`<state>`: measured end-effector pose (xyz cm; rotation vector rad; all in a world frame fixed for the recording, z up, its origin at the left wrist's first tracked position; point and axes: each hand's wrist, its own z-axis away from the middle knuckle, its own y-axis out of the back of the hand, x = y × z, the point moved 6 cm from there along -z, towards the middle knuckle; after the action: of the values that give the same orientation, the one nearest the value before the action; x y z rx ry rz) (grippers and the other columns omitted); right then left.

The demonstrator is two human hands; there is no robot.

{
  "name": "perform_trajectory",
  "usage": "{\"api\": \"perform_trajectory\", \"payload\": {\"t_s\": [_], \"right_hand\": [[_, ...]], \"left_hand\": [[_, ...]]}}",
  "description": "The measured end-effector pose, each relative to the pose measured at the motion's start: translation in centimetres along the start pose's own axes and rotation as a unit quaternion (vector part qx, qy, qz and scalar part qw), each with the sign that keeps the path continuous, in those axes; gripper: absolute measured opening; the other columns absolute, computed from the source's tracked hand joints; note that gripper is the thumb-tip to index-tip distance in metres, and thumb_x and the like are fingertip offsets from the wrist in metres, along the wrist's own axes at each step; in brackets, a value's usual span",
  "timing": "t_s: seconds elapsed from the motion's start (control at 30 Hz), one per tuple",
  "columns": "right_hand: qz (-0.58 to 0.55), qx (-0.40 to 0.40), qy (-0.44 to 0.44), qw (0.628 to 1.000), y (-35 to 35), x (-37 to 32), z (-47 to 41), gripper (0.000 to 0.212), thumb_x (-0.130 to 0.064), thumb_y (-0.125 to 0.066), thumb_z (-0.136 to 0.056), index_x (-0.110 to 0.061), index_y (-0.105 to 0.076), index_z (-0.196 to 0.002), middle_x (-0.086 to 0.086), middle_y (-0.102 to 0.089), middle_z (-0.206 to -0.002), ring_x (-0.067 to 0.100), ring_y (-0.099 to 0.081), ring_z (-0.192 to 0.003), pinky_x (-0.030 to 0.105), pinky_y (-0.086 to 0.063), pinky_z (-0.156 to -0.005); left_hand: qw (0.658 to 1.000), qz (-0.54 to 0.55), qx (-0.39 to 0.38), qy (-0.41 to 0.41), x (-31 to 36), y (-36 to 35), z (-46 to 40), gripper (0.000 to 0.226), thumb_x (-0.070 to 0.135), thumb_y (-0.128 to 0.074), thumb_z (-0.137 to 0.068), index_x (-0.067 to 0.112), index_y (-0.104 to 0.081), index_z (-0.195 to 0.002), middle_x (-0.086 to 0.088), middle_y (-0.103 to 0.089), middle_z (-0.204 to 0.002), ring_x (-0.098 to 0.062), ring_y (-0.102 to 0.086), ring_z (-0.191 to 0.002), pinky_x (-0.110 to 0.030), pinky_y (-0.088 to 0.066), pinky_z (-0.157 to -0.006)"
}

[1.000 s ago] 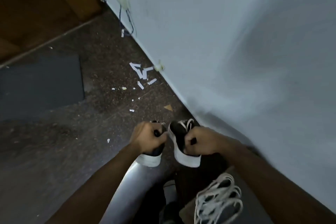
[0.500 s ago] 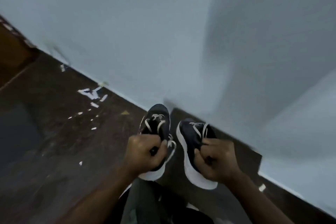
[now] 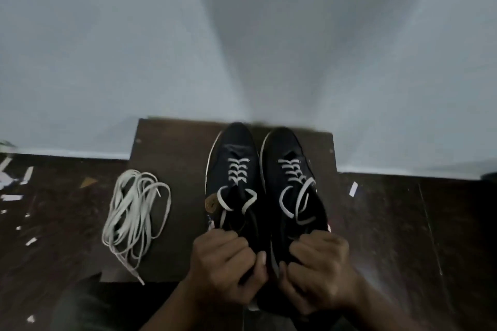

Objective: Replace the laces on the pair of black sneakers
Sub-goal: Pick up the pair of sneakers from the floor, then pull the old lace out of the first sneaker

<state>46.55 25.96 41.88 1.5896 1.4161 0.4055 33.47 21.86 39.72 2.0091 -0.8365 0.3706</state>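
Black sneakers (image 3: 265, 183) side by side on brown board (image 3: 166, 148), heels gripped by curled left hand (image 3: 226, 263) and right hand (image 3: 317, 269), loose white laces (image 3: 134, 217) alongside

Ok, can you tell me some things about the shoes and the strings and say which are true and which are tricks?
1. Each hand holds one sneaker by its heel end. True: left hand, right hand.
2. The sneakers have no laces. False: white laces are in both.
3. A loose bundle of white laces lies left of the sneakers. True.
4. The loose bundle lies on top of a sneaker. False: it lies apart, on the dark board.
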Motion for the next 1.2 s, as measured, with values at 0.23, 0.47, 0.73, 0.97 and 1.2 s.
{"api": "perform_trajectory", "payload": {"t_s": [0.23, 0.47, 0.73, 0.97, 1.2], "right_hand": [[0.0, -0.034, -0.044, 0.998, -5.0, -0.8, 5.6, 0.031, -0.019, -0.066, -0.062, -0.021, -0.037, -0.051, -0.002, -0.036, -0.054, 0.018, -0.033, -0.048, 0.028, -0.02, -0.051], [0.031, -0.063, -0.127, 0.989, -4.7, -1.0, 5.7, 0.025, -0.026, -0.061, -0.064, -0.019, -0.043, -0.047, -0.004, -0.042, -0.055, 0.019, -0.043, -0.05, 0.03, -0.031, -0.051], [0.117, -0.097, -0.167, 0.974, -4.8, -1.8, 6.2, 0.026, -0.032, -0.049, -0.067, -0.017, -0.049, -0.046, -0.004, -0.046, -0.054, 0.021, -0.049, -0.053, 0.031, -0.046, -0.055], [0.107, -0.198, -0.166, 0.96, -4.8, -1.9, 6.5, 0.023, -0.033, -0.051, -0.074, -0.014, -0.056, -0.062, 0.005, -0.05, -0.074, 0.029, -0.053, -0.078, 0.033, -0.038, -0.077], [0.023, -0.147, -0.256, 0.955, -0.8, -0.8, 3.9, 0.027, -0.039, -0.049, -0.079, -0.025, -0.069, -0.09, -0.006, -0.069, -0.094, 0.019, -0.064, -0.088, 0.034, -0.052, -0.074]], "left_hand": [[1.0, -0.017, -0.023, -0.009, -1.1, -3.8, 4.2, 0.034, 0.018, -0.06, -0.081, 0.012, -0.041, -0.053, 0.0, -0.04, -0.051, -0.018, -0.039, -0.046, -0.029, -0.031, -0.046], [0.985, -0.168, -0.037, -0.005, -0.1, -3.0, 5.0, 0.034, 0.028, -0.051, -0.095, 0.015, -0.049, -0.064, 0.0, -0.05, -0.064, -0.02, -0.05, -0.067, -0.034, -0.043, -0.073], [0.982, -0.038, -0.037, 0.182, 0.5, -2.8, 6.3, 0.037, 0.027, -0.049, -0.097, 0.02, -0.035, -0.064, 0.011, -0.034, -0.059, -0.011, -0.04, -0.069, -0.044, -0.03, -0.11], [0.965, 0.015, -0.077, 0.249, -0.2, -2.7, 6.3, 0.046, 0.032, -0.052, -0.097, 0.014, -0.034, -0.059, 0.004, -0.038, -0.054, -0.011, -0.043, -0.059, -0.027, -0.022, -0.112], [0.919, 0.05, 0.12, 0.372, -2.4, 1.6, 4.5, 0.02, 0.027, -0.061, -0.089, 0.018, -0.064, -0.071, 0.003, -0.065, -0.071, -0.018, -0.059, -0.068, -0.029, -0.041, -0.063]]}}
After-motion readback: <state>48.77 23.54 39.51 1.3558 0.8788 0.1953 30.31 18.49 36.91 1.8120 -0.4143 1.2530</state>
